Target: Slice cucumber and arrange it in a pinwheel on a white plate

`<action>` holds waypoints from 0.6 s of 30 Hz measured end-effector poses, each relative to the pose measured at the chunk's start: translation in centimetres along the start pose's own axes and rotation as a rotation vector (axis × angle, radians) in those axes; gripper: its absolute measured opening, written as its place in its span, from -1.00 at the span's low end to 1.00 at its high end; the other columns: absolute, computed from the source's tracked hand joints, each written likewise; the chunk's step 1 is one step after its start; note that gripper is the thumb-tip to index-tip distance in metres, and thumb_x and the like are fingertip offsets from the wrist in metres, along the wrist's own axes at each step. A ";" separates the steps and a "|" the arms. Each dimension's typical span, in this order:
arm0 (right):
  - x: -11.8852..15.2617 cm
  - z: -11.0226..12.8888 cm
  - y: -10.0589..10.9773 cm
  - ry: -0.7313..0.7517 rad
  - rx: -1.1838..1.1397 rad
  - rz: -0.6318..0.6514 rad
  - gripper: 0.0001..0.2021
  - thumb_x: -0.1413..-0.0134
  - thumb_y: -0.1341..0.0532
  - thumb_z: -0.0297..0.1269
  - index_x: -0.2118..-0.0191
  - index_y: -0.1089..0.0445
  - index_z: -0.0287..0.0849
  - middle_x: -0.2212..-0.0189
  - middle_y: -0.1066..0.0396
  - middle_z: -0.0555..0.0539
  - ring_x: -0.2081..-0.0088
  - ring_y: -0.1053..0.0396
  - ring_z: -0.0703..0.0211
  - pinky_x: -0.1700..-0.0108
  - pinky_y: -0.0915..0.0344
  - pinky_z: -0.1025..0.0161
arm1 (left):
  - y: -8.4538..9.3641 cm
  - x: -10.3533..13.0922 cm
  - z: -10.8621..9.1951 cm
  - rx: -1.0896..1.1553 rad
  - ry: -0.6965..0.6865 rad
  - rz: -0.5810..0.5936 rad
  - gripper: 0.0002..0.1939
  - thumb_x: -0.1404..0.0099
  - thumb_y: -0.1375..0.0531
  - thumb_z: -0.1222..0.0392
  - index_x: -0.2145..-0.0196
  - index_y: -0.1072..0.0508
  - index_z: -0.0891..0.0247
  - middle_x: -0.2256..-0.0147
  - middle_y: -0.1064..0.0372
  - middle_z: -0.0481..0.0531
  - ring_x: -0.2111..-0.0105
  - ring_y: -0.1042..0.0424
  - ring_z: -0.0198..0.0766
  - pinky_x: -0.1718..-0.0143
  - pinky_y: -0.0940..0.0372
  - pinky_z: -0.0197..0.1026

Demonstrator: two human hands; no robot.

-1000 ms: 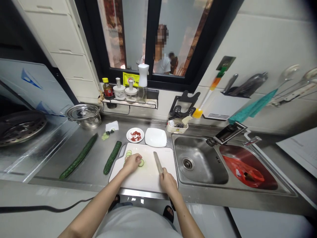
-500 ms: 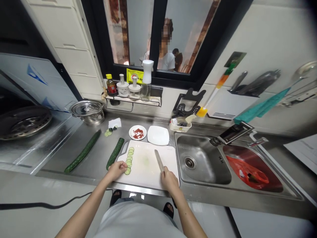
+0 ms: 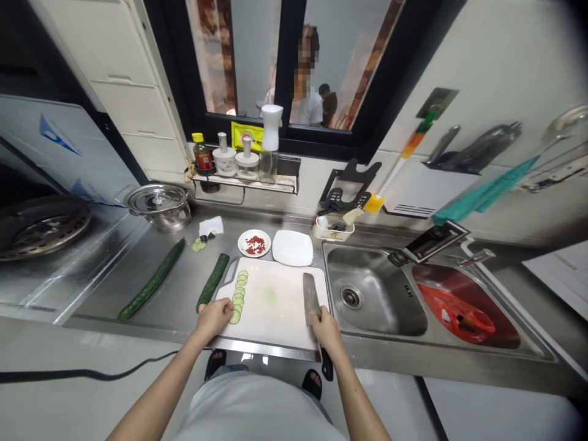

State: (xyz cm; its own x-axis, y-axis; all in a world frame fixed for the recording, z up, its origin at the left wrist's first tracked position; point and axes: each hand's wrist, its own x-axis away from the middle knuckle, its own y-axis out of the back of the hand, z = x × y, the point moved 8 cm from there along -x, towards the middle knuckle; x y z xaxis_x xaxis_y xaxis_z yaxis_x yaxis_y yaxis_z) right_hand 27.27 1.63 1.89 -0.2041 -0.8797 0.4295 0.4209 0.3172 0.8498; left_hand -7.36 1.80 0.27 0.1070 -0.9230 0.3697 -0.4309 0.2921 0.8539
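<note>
Pale green, dark-rimmed cucumber slices (image 3: 239,294) overlap on the white rectangular board (image 3: 275,321), immediately right of the left hand (image 3: 214,320); the row's long axis runs away from the person. Left fingers curled, contact unclear. Right hand (image 3: 327,331), farther off, grips the broad-bladed metal knife (image 3: 310,293), partly hiding its handle.

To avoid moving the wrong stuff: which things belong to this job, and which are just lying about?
In the job: left hand, right hand, knife, cucumber slices, cutting board; probably the cucumber beside the board and white plate.

Apparently lying about: lidded pot, red bag, teal cloth.
</note>
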 end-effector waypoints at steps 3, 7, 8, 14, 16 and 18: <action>-0.7 -1.3 0.7 -0.061 -0.004 -0.053 -0.61 -0.27 0.08 -0.21 -0.04 -0.29 -0.32 0.09 -0.45 -0.28 0.05 -0.39 0.09 0.15 -0.21 0.32 | 0.2 0.1 -0.2 0.002 0.004 -0.007 -0.86 -0.20 -0.11 0.20 0.35 -0.48 0.12 0.33 -0.52 -0.03 0.22 -0.44 -0.14 0.13 -0.09 -0.14; -1.3 -2.2 1.3 -0.095 0.017 -0.078 -0.57 -0.27 0.07 -0.19 -0.07 -0.28 -0.38 0.05 -0.43 -0.34 0.01 -0.39 0.05 0.09 -0.22 0.28 | 1.0 -0.1 -0.3 0.048 0.010 -0.050 -0.82 -0.21 -0.12 0.15 0.26 -0.48 0.11 0.27 -0.51 -0.02 0.19 -0.43 -0.15 0.15 -0.11 -0.18; -1.4 -2.3 1.4 -0.098 0.020 -0.085 -0.57 -0.27 0.06 -0.19 -0.08 -0.27 -0.38 0.05 -0.42 -0.35 0.00 -0.39 0.04 0.08 -0.23 0.28 | 1.3 -0.1 -0.3 0.069 0.004 -0.067 -0.81 -0.21 -0.11 0.14 0.24 -0.48 0.11 0.27 -0.51 -0.02 0.19 -0.43 -0.16 0.17 -0.12 -0.20; -1.6 -2.4 1.8 -0.078 0.093 -0.132 -0.59 -0.26 0.01 -0.20 -0.10 -0.23 -0.37 0.03 -0.41 -0.37 0.00 -0.39 0.02 0.05 -0.22 0.23 | 2.1 -1.1 -1.6 0.218 -0.012 -0.162 -0.81 -0.21 -0.14 0.08 0.26 -0.49 0.11 0.31 -0.50 -0.10 0.32 -0.43 -0.26 0.27 -0.15 -0.28; -1.7 -2.4 1.7 -0.088 0.136 -0.112 -0.61 -0.27 0.01 -0.18 -0.05 -0.25 -0.36 0.09 -0.43 -0.37 0.03 -0.40 0.00 0.07 -0.23 0.21 | 1.8 -1.8 -2.5 0.288 -0.033 -0.170 -0.82 -0.20 -0.15 0.11 0.26 -0.49 0.14 0.32 -0.49 -0.09 0.33 -0.43 -0.28 0.29 -0.17 -0.30; -1.8 -2.4 1.6 -0.106 0.173 -0.095 -0.61 -0.27 0.02 -0.16 -0.04 -0.25 -0.34 0.12 -0.45 -0.37 0.03 -0.41 -0.02 0.08 -0.24 0.18 | 1.1 -2.7 -3.7 0.365 -0.062 -0.161 -0.82 -0.20 -0.16 0.16 0.25 -0.49 0.18 0.31 -0.50 -0.06 0.31 -0.44 -0.29 0.30 -0.20 -0.33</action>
State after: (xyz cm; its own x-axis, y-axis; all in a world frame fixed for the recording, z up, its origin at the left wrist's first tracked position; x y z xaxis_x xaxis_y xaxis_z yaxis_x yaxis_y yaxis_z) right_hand 30.48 2.86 1.74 -0.3315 -0.8690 0.3674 0.2395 0.2992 0.9237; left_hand -4.82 5.59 1.60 0.1493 -0.9663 0.2098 -0.7045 0.0449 0.7083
